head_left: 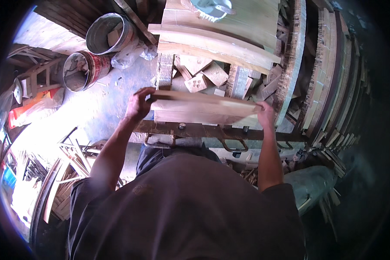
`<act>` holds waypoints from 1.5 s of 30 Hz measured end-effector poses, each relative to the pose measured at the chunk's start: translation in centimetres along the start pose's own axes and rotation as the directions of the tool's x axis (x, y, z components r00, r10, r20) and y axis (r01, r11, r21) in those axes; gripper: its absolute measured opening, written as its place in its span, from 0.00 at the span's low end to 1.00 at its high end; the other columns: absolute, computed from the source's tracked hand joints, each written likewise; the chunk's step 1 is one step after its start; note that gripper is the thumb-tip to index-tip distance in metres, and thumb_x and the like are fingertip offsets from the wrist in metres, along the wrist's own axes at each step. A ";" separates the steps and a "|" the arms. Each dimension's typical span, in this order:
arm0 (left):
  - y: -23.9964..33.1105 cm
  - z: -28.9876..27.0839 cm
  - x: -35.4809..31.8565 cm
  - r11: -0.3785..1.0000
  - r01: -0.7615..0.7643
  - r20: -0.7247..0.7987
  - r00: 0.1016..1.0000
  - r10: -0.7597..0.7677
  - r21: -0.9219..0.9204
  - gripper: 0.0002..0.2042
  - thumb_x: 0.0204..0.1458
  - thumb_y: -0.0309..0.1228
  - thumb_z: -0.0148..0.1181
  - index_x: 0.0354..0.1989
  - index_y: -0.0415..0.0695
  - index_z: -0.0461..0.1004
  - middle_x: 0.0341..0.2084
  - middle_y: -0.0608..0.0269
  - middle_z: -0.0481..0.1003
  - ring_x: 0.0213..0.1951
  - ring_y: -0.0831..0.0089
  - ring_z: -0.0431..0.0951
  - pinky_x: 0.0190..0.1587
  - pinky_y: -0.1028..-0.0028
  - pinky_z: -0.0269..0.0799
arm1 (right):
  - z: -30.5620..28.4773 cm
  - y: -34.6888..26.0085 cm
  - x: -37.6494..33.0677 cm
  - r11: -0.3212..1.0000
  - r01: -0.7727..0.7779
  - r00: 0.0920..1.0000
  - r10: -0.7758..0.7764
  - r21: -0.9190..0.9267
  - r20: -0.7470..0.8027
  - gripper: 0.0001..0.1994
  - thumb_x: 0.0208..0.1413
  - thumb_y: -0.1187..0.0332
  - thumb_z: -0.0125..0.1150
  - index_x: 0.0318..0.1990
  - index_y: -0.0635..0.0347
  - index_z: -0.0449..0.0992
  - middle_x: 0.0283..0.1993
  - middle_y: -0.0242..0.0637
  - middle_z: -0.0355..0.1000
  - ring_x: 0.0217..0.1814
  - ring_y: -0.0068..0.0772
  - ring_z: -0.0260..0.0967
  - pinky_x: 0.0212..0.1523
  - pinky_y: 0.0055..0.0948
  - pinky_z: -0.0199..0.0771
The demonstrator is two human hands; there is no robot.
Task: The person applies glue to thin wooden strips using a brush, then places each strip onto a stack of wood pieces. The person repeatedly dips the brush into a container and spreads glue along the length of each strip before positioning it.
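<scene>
Wooden board: a pale, flat plank (203,110) held level in front of the person's chest, above the dark front rail (212,131) of a workbench; its right end is blurred.
Left hand: the left hand (138,104) grips the board's left end, fingers curled over the top edge, thumb side hidden beneath.
Right hand: the right hand (265,115) clasps the board's right end, fingers closed around it; finer detail is blurred.
Bench top: loose wood offcuts (203,78) lie in a heap just beyond the board, among them a small block with round holes (196,83).
Long planks: two curved pale boards (216,43) lie across the bench farther back.
Right side: stacked curved wooden strips (329,78) stand on edge in rows, well right of the hands.
Floor, left: two round metal buckets (93,52) sit side by side on the grey concrete, a crumpled plastic bag (130,54) just beside the upper one.
Lower left: bundles of thin wood slats (60,182) lie piled near the person's left elbow.
</scene>
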State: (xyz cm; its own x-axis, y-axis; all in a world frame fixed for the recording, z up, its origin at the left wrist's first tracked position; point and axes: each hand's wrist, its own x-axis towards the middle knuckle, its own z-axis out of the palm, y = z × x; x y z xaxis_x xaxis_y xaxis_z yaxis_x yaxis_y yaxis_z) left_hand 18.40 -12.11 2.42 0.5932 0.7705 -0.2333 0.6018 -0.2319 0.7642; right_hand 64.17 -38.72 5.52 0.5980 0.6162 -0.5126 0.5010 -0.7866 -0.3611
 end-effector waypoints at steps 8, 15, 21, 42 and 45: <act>1.2 -0.9 -0.1 0.999 0.030 0.007 1.000 -0.030 -0.032 0.12 0.46 0.26 0.68 0.41 0.40 0.78 0.42 0.51 0.79 0.46 0.52 0.79 0.49 0.63 0.75 | -3.1 -4.9 3.9 0.994 0.104 0.970 -0.095 0.029 -0.224 0.17 0.53 0.81 0.54 0.50 0.61 0.78 0.49 0.47 0.78 0.53 0.39 0.75 0.56 0.31 0.71; 1.3 -2.0 -1.9 0.962 0.263 0.020 0.965 -0.262 -0.074 0.20 0.47 0.24 0.63 0.52 0.41 0.74 0.50 0.49 0.76 0.52 0.50 0.75 0.55 0.62 0.71 | -5.2 -26.9 11.7 0.878 0.455 0.769 -0.471 -0.148 -0.432 0.18 0.51 0.74 0.63 0.52 0.54 0.78 0.51 0.43 0.76 0.52 0.46 0.73 0.55 0.39 0.71; -0.8 -3.2 -7.7 0.924 0.383 -0.063 0.922 -0.382 0.006 0.17 0.48 0.26 0.61 0.49 0.40 0.76 0.46 0.48 0.77 0.49 0.50 0.77 0.52 0.61 0.73 | -4.4 -32.6 16.7 0.820 0.478 0.822 -0.544 -0.316 -0.167 0.15 0.54 0.74 0.60 0.50 0.52 0.77 0.48 0.46 0.74 0.50 0.51 0.72 0.50 0.41 0.72; 1.0 -0.2 -9.9 0.725 0.673 -0.336 0.723 -0.603 0.147 0.14 0.51 0.32 0.52 0.44 0.43 0.78 0.40 0.52 0.79 0.46 0.54 0.77 0.50 0.58 0.71 | -5.6 -32.2 20.5 0.758 0.004 0.999 0.032 0.652 -0.044 0.10 0.65 0.65 0.52 0.42 0.64 0.74 0.26 0.39 0.74 0.20 0.25 0.67 0.14 0.23 0.57; 1.9 -0.6 -9.9 0.720 0.678 -0.350 0.716 -0.604 0.145 0.15 0.51 0.31 0.52 0.45 0.43 0.78 0.40 0.52 0.79 0.47 0.54 0.77 0.51 0.59 0.70 | -5.1 -29.9 19.6 0.561 -0.122 0.993 0.064 0.819 0.104 0.10 0.67 0.68 0.46 0.46 0.62 0.72 0.28 0.40 0.71 0.21 0.29 0.65 0.16 0.25 0.57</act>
State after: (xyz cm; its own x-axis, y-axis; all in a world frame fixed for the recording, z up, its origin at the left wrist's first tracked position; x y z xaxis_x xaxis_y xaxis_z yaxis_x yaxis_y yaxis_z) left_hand 13.34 -19.80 6.53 -0.1257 0.8996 -0.4182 0.9134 0.2695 0.3052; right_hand 64.10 -2.90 10.28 0.5607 0.5567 -0.6130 -0.3043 -0.5499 -0.7778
